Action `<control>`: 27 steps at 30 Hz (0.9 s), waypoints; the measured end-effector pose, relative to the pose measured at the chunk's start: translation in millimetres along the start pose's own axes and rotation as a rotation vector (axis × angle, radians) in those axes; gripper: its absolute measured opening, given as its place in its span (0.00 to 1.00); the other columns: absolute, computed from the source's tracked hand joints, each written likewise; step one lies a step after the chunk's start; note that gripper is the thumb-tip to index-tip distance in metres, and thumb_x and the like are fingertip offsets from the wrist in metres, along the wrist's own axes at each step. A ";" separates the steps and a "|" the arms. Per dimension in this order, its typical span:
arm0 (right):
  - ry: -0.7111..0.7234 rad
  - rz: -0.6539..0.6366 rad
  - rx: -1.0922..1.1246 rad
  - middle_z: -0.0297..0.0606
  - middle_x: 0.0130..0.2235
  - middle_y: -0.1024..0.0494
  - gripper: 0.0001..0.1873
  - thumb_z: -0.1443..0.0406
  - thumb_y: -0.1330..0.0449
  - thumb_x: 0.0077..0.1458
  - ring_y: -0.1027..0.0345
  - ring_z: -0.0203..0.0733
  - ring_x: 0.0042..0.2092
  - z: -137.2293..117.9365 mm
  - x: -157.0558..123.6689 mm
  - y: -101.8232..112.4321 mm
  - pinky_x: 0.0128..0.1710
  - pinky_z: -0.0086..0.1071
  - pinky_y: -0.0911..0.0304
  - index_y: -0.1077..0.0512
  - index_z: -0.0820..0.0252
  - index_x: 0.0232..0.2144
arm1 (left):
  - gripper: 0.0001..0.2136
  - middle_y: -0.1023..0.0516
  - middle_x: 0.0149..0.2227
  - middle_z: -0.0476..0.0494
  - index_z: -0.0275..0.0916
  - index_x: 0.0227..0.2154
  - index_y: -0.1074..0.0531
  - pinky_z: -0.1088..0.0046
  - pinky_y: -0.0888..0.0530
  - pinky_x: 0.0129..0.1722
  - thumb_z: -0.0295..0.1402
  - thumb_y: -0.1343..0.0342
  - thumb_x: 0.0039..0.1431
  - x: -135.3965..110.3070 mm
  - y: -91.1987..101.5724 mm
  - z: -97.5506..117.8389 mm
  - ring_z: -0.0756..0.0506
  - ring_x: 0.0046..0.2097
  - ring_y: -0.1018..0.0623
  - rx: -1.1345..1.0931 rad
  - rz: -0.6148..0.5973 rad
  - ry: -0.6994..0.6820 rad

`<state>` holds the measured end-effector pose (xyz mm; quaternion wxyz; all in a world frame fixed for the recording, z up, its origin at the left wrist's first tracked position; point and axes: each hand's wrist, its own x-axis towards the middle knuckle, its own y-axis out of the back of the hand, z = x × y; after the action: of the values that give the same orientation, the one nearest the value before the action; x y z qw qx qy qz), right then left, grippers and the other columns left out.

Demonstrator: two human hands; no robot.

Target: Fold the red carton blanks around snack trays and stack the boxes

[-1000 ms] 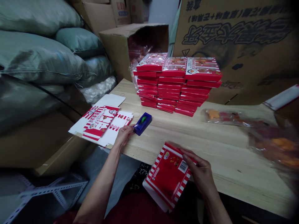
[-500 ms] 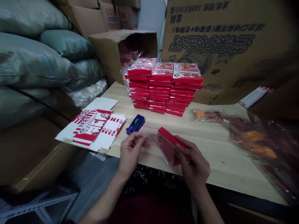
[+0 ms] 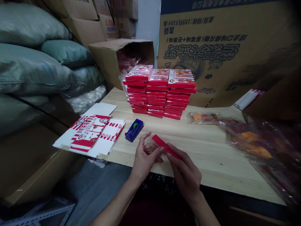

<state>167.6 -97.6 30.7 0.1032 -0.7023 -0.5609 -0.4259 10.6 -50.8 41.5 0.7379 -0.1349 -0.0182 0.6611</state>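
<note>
A slim red cardboard box (image 3: 158, 141) is held edge-up over the front of the table, its narrow red side facing me. My right hand (image 3: 187, 171) grips its right end between thumb and fingers. At its near side, my left hand (image 3: 145, 157) presses its thumb against the box; the index finger sticks up and the other fingers curl, partly hidden. Whether a bit of tape is under that thumb I cannot make out. Just beyond my left hand sits a blue tape dispenser (image 3: 134, 131) with a green core.
Red-and-white packed boxes (image 3: 160, 94) are stacked at the back of the table (image 3: 207, 147). Flat printed cartons (image 3: 94, 131) lie left. Clear packs of orange and red pieces (image 3: 254, 141) lie right. A big open carton (image 3: 105, 59) and full sacks (image 3: 30, 69) stand behind and left.
My left hand has moved right and come against the box, from which it was apart before. The box has turned so its narrow red side faces up toward me.
</note>
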 end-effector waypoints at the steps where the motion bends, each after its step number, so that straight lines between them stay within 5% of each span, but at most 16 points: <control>1: -0.018 0.007 0.008 0.34 0.62 0.24 0.32 0.79 0.40 0.61 0.23 0.49 0.57 -1.3 0.9 1.7 0.53 0.47 0.22 0.25 0.39 0.57 | 0.39 0.22 0.34 0.51 0.46 0.64 0.41 0.73 0.24 0.26 0.43 0.28 0.53 0.4 1.9 -0.5 0.49 0.26 0.22 0.081 0.036 -0.059; 5: -0.156 0.005 0.121 0.38 0.55 0.18 0.20 0.75 0.37 0.62 0.21 0.49 0.53 -5.0 9.3 10.1 0.50 0.44 0.22 0.20 0.44 0.49 | 0.30 0.26 0.52 0.42 0.52 0.61 0.31 0.61 0.22 0.47 0.40 0.29 0.56 1.8 10.8 6.6 0.41 0.48 0.22 0.527 0.174 -0.567; 7: -0.261 -0.005 0.216 0.38 0.52 0.17 0.14 0.72 0.36 0.62 0.21 0.48 0.52 -3.9 14.0 12.9 0.50 0.44 0.24 0.19 0.46 0.44 | 0.19 0.26 0.57 0.41 0.54 0.55 0.24 0.52 0.29 0.60 0.37 0.33 0.60 5.1 14.3 15.2 0.37 0.60 0.28 0.712 0.068 -0.814; 9: -0.353 -0.007 0.295 0.38 0.50 0.16 0.10 0.69 0.35 0.63 0.21 0.48 0.51 0.3 16.9 13.1 0.52 0.44 0.25 0.18 0.47 0.41 | 0.11 0.23 0.55 0.42 0.52 0.47 0.19 0.50 0.32 0.63 0.35 0.35 0.63 11.2 16.7 22.2 0.36 0.63 0.31 0.792 -0.077 -0.909; 13: -0.585 0.061 0.408 0.41 0.47 0.15 0.02 0.62 0.32 0.60 0.21 0.50 0.50 21.3 11.8 7.4 0.52 0.45 0.27 0.18 0.52 0.36 | 0.07 0.20 0.51 0.41 0.46 0.44 0.20 0.53 0.30 0.61 0.37 0.37 0.64 24.5 25.4 16.4 0.38 0.58 0.26 0.765 -0.034 -0.781; 16: -0.819 0.262 0.517 0.44 0.49 0.14 0.09 0.57 0.29 0.56 0.20 0.51 0.48 48.4 -2.9 2.1 0.48 0.45 0.24 0.19 0.55 0.37 | 0.18 0.21 0.56 0.39 0.44 0.55 0.25 0.56 0.28 0.58 0.39 0.35 0.63 27.5 38.6 -5.5 0.38 0.56 0.24 0.663 -0.013 -0.507; 19: -0.955 0.459 0.561 0.42 0.47 0.14 0.15 0.54 0.29 0.54 0.19 0.47 0.41 76.2 -25.1 -3.7 0.42 0.41 0.24 0.21 0.55 0.40 | 0.24 0.20 0.55 0.36 0.43 0.60 0.29 0.62 0.23 0.49 0.42 0.36 0.63 30.0 51.7 -30.7 0.39 0.50 0.19 0.485 -0.285 -0.159; 21: -0.979 0.482 0.535 0.40 0.42 0.13 0.18 0.52 0.30 0.54 0.20 0.44 0.36 89.4 -40.9 -8.3 0.39 0.39 0.24 0.22 0.56 0.41 | 0.22 0.18 0.54 0.36 0.42 0.59 0.26 0.62 0.22 0.48 0.43 0.40 0.65 38.0 56.7 -43.6 0.38 0.49 0.18 0.407 -0.435 -0.039; 27: -0.952 0.422 0.425 0.43 0.39 0.14 0.21 0.52 0.28 0.50 0.20 0.48 0.40 122.1 -59.8 -6.2 0.41 0.40 0.25 0.20 0.59 0.40 | 0.16 0.18 0.56 0.40 0.44 0.52 0.19 0.57 0.29 0.60 0.39 0.47 0.68 94.8 55.6 -58.0 0.34 0.58 0.21 0.649 -0.546 -0.129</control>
<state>220.6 -61.3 -89.3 0.0609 -0.8779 -0.4663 0.0904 -19.7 37.0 -41.2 0.8874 0.1558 0.1095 0.4199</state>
